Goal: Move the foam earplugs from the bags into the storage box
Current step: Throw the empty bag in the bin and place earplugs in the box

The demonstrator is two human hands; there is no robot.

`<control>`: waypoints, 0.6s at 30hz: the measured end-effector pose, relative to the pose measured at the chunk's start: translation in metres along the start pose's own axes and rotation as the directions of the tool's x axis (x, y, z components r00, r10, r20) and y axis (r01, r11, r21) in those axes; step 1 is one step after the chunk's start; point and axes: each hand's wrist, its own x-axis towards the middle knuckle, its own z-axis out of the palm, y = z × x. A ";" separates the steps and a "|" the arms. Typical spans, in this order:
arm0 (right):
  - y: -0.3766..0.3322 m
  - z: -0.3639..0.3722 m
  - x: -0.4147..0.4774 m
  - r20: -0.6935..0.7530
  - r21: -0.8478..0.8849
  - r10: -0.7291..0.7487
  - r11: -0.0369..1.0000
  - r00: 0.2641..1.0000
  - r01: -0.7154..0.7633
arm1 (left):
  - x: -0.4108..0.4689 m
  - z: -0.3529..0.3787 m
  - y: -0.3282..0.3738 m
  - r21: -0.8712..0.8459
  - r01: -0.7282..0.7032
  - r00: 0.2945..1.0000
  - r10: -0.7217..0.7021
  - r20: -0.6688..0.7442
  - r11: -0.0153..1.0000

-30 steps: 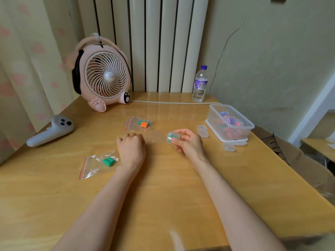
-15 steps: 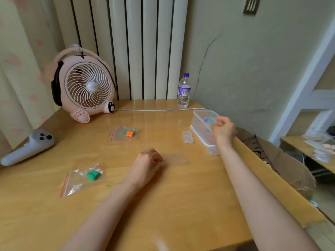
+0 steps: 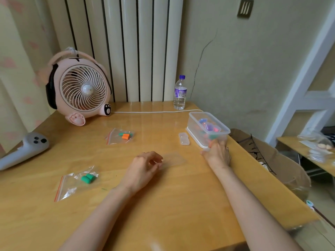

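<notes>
The clear storage box point(image 3: 194, 122) stands at the table's right edge with several coloured foam earplugs point(image 3: 208, 126) inside. A zip bag with green earplugs point(image 3: 88, 178) lies at the near left. A second bag holds an orange and a green earplug point(image 3: 125, 136) further back. An empty clear bag point(image 3: 175, 159) lies flat in the middle. My left hand point(image 3: 145, 165) rests loosely curled, its fingertips at that bag's left edge. My right hand point(image 3: 218, 153) sits against the box's near wall, back up, its fingers hidden.
A small clear case point(image 3: 184, 138) lies left of the box. A pink fan point(image 3: 81, 91) and its white cord point(image 3: 154, 111) are at the back, with a water bottle point(image 3: 180, 93). A grey controller point(image 3: 25, 149) lies far left. A cardboard box point(image 3: 268, 160) stands beyond the table's right edge.
My right hand carried a small clear case with green earplugs from the table's middle to the box, then dropped to the box's near wall. My left hand opened slightly.
</notes>
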 end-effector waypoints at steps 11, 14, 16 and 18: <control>-0.053 -0.015 -0.041 0.340 0.836 -0.362 0.539 0.868 -0.103 | 0.004 -0.004 0.014 -0.377 0.061 0.977 -0.131 -0.165 0.924; -0.072 -0.009 -0.060 0.385 0.899 -0.530 0.401 0.756 -0.177 | 0.005 -0.007 0.012 -0.431 0.065 0.963 -0.170 -0.209 0.900; -0.080 -0.002 -0.067 0.380 0.902 -0.561 0.400 0.736 -0.161 | 0.006 -0.010 0.010 -0.483 0.093 0.961 -0.206 -0.186 0.871; -0.082 0.005 -0.070 0.365 0.900 -0.553 0.416 0.749 -0.132 | 0.007 -0.011 0.006 -0.467 0.098 0.964 -0.201 -0.176 0.879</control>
